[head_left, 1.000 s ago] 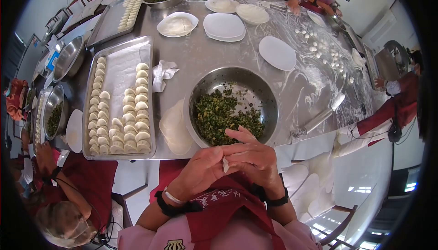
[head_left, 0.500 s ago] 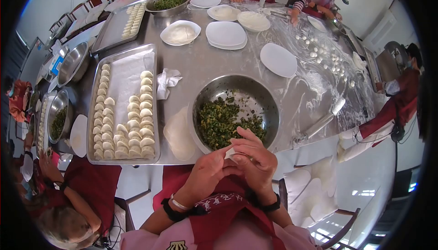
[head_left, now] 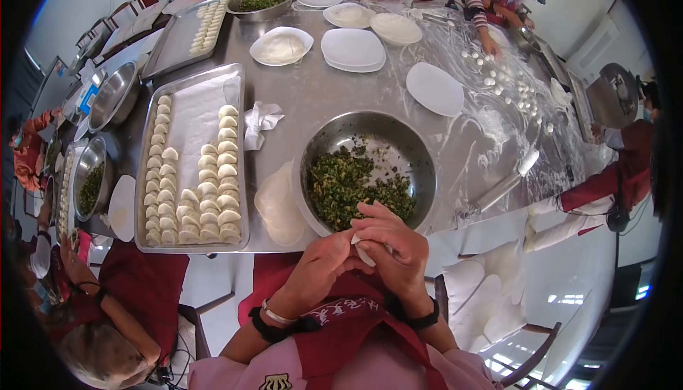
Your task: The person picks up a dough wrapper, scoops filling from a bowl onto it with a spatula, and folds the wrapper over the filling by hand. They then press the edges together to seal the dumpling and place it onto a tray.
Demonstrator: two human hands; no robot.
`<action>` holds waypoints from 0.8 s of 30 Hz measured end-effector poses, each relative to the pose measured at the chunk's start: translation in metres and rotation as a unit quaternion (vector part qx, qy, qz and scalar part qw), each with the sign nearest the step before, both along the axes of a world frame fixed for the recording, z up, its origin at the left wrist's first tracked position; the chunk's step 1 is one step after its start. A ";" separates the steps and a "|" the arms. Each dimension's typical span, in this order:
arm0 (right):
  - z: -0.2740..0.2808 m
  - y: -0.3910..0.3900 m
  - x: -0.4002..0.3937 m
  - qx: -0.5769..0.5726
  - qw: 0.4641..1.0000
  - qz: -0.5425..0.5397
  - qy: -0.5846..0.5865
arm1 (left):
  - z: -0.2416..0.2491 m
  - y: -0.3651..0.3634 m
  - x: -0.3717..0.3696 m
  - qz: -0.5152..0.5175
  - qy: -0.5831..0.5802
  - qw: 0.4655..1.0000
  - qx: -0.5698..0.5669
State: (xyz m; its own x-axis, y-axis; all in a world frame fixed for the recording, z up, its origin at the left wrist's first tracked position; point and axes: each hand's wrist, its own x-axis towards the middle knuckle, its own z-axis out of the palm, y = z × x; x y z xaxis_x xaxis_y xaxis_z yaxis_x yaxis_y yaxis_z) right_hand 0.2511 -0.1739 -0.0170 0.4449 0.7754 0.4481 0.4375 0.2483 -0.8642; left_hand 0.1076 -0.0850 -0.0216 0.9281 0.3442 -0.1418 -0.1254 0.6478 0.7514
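Note:
Both my hands meet in front of my apron, just below the near rim of a steel bowl. A pale dumpling (head_left: pixel 366 253) is pinched between the fingers of my left hand (head_left: pixel 318 265) and my right hand (head_left: pixel 395 251); the fingers cover most of it. Chopped green filling lies in the steel bowl (head_left: pixel 425 176), heaped at its left and near side. Thin dumpling wrappers (head_left: pixel 279 208) lie on the table left of the bowl. Farther left, a metal tray (head_left: pixel 188 105) holds rows of folded dumplings (head_left: pixel 208 198).
White plates (head_left: pixel 435 89) stand across the table, some bearing wrappers. A rolling pin (head_left: pixel 501 187) and small dough balls (head_left: pixel 498 77) lie in flour on the right. Crumpled tissue (head_left: pixel 262 123) sits beside the tray. Several co-workers stand round the table; one's hand (head_left: pixel 489 41) reaches toward the dough balls.
My fingers have shifted slightly along the dumpling, and more of its pale edge shows below them. A co-worker's arm at the far right has moved nearer the dough balls.

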 end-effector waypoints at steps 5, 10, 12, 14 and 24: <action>-0.004 -0.001 0.001 -0.003 1.000 0.023 -0.013 | 0.003 0.002 -0.004 -0.006 0.033 0.999 0.032; 0.001 0.000 -0.001 -0.034 0.999 0.027 0.006 | -0.002 0.006 -0.006 -0.022 0.031 0.998 0.059; 0.001 0.001 -0.002 -0.026 0.999 0.035 0.006 | -0.007 0.007 -0.008 -0.031 0.041 0.996 0.073; 0.001 0.002 -0.002 -0.021 0.999 0.040 0.005 | -0.006 0.006 -0.008 -0.024 0.051 0.996 0.074; 0.002 0.002 -0.002 -0.027 0.998 0.059 -0.020 | 0.005 0.003 -0.008 -0.005 0.050 0.998 0.035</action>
State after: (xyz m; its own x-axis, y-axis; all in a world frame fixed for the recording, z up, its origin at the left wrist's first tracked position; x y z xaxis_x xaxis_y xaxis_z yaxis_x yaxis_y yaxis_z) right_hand 0.2495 -0.1724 -0.0148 0.3322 0.8449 0.4193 0.4426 0.2529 -0.8603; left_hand 0.1000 -0.0824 -0.0168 0.9141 0.3474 -0.2092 -0.0417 0.5935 0.8037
